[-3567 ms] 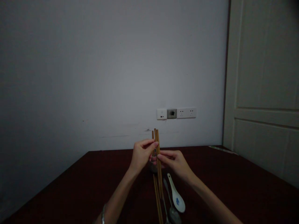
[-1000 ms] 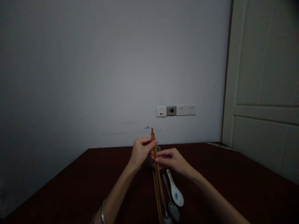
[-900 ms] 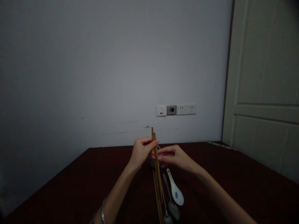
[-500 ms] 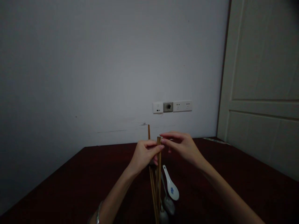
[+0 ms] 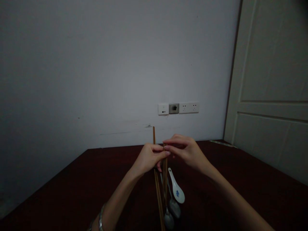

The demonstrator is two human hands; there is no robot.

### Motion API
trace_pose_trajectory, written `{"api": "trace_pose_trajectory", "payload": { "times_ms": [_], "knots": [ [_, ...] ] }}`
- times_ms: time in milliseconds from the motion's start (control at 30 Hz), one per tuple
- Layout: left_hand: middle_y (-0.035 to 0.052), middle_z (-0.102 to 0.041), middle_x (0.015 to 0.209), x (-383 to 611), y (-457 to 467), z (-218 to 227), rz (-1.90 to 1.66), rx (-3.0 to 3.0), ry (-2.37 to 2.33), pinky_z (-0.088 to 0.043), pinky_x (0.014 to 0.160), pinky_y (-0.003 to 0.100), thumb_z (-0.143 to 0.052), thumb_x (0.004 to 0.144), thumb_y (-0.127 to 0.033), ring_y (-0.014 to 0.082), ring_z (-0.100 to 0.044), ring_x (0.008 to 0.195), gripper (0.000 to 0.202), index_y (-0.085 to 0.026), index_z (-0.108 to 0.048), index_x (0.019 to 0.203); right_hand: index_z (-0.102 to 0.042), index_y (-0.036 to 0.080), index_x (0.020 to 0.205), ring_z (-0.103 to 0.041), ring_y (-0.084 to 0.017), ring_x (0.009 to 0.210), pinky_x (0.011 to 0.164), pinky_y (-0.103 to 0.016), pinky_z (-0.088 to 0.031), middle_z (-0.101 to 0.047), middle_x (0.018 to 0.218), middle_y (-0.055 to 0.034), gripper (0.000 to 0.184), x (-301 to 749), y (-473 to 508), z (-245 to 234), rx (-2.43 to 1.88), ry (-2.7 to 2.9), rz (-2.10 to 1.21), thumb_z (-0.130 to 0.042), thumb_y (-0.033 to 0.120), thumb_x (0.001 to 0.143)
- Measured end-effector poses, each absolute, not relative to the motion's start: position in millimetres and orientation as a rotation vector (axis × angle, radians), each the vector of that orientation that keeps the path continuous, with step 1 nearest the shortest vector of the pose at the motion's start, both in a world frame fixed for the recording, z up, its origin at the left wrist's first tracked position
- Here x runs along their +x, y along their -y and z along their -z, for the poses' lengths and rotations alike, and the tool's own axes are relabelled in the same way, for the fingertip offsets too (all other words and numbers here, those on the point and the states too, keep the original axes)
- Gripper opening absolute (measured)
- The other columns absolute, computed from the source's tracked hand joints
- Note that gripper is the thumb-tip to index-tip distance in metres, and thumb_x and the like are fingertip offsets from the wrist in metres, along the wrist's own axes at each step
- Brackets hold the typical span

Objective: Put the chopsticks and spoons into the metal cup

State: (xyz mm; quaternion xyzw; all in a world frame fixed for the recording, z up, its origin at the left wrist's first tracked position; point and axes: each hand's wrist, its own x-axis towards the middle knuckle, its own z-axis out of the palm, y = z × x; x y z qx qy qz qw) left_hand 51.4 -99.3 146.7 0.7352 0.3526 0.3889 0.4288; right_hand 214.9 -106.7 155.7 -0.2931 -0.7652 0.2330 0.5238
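Note:
My left hand [image 5: 148, 158] is closed around a small bunch of wooden chopsticks [image 5: 165, 179] held near their top ends. The fingertips of my right hand [image 5: 186, 149] close on the tops of the same chopsticks. Behind the left hand passes another pair of chopsticks [image 5: 158, 195]; whether that hand touches them I cannot tell. Just right of the held bunch is a white spoon [image 5: 178, 194] with a blue mark. Two metal spoons, one nearer [image 5: 169, 220] and one slightly farther [image 5: 175, 208], lie close by, their handles partly hidden.
Everything lies on a dark red table [image 5: 108, 179] set against a pale wall [image 5: 108, 80]. Low on the wall is a row of sockets [image 5: 189, 108]. A panelled door [image 5: 271, 128] stands to the right, and a thin flat strip [image 5: 223, 144] lies at the table's far right.
The held chopsticks' tops sit slightly lower between my fingers, and my right fingertips have closed over them. The view has tilted slightly. The spoons have stayed in place.

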Motion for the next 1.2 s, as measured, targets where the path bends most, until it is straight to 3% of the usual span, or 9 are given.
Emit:
{"api": "trace_pose_trajectory", "payload": {
  "times_ms": [233, 333, 500, 600, 700, 833, 1200],
  "knots": [
    [-0.0003, -0.054, 0.046, 47.8, 98.8, -149.5, -0.92, 1.833, -0.894, -0.041, 0.037, 0.018, -0.061, 0.069, -0.035, 0.0054, -0.043, 0.034, 0.025, -0.011, -0.068, 0.07, -0.07, 0.02, 0.088, -0.053, -0.01, 0.054, 0.048, -0.024, -0.045, -0.058, 0.073, -0.0042, 0.023, 213.6, 103.5, -151.2, -0.703, 1.868, -0.582, -0.059, 0.034, 0.075],
    [0.0004, -0.055, 0.048, 47.1, 96.2, -149.5, -0.913, 1.835, -0.911, -0.039, 0.036, 0.018, -0.062, 0.068, -0.033, 0.0056, -0.044, 0.034, 0.023, -0.011, -0.068, 0.068, -0.07, 0.021, 0.088, -0.054, -0.011, 0.058, 0.051, -0.025, -0.046, -0.059, 0.072, -0.0044, 0.022, 211.9, 102.9, -150.1, -0.699, 1.875, -0.538, -0.059, 0.034, 0.075],
    [-0.003, -0.046, 0.037, 43.1, 90.2, -145.6, -0.96, 1.849, -0.914, -0.033, 0.035, 0.015, -0.06, 0.07, -0.036, 0.0071, -0.046, 0.034, 0.025, -0.011, -0.067, 0.067, -0.068, 0.023, 0.095, -0.058, -0.015, 0.073, 0.067, -0.03, -0.049, -0.065, 0.081, -0.0049, 0.027, 208.3, 100.0, -149.3, -0.69, 1.785, -0.536, -0.062, 0.034, 0.071],
    [-0.0028, -0.045, 0.037, 38.6, 89.6, -148.6, -1.005, 1.84, -0.902, -0.032, 0.035, 0.016, -0.059, 0.071, -0.038, 0.0071, -0.046, 0.034, 0.028, -0.012, -0.067, 0.069, -0.065, 0.023, 0.1, -0.06, -0.018, 0.083, 0.076, -0.035, -0.048, -0.068, 0.091, -0.0052, 0.035, 208.7, 94.5, -147.1, -0.747, 1.627, -0.722, -0.064, 0.036, 0.068],
    [-0.002, -0.047, 0.039, 33.9, 88.9, -155.0, -1.081, 1.814, -0.886, -0.034, 0.036, 0.017, -0.06, 0.07, -0.039, 0.0066, -0.044, 0.034, 0.029, -0.012, -0.067, 0.069, -0.069, 0.019, 0.092, -0.062, -0.02, 0.082, 0.077, -0.038, -0.048, -0.069, 0.088, -0.0069, 0.033, 209.8, 88.5, -141.5, -0.806, 1.565, -1.05, -0.066, 0.037, 0.065],
    [-0.0018, -0.048, 0.04, 30.1, 84.2, -159.0, -1.193, 1.731, -0.91, -0.036, 0.035, 0.018, -0.063, 0.067, -0.036, 0.0067, -0.044, 0.033, 0.026, -0.01, -0.065, 0.063, -0.067, 0.018, 0.095, -0.062, -0.019, 0.085, 0.081, -0.038, -0.046, -0.068, 0.091, -0.0072, 0.037, 204.5, 85.6, -129.7, -0.763, 1.644, -1.404, -0.069, 0.033, 0.062],
    [-0.0029, -0.047, 0.039, 29.6, 82.3, -158.2, -1.211, 1.745, -0.865, -0.032, 0.036, 0.017, -0.062, 0.069, -0.034, 0.0066, -0.045, 0.035, 0.025, -0.011, -0.062, 0.059, -0.072, 0.015, 0.081, -0.058, -0.015, 0.062, 0.06, -0.028, -0.045, -0.068, 0.07, -0.004, 0.029, 181.5, 86.5, -115.8, -0.774, 1.807, -0.968, -0.061, 0.04, 0.07]
  ]
}}
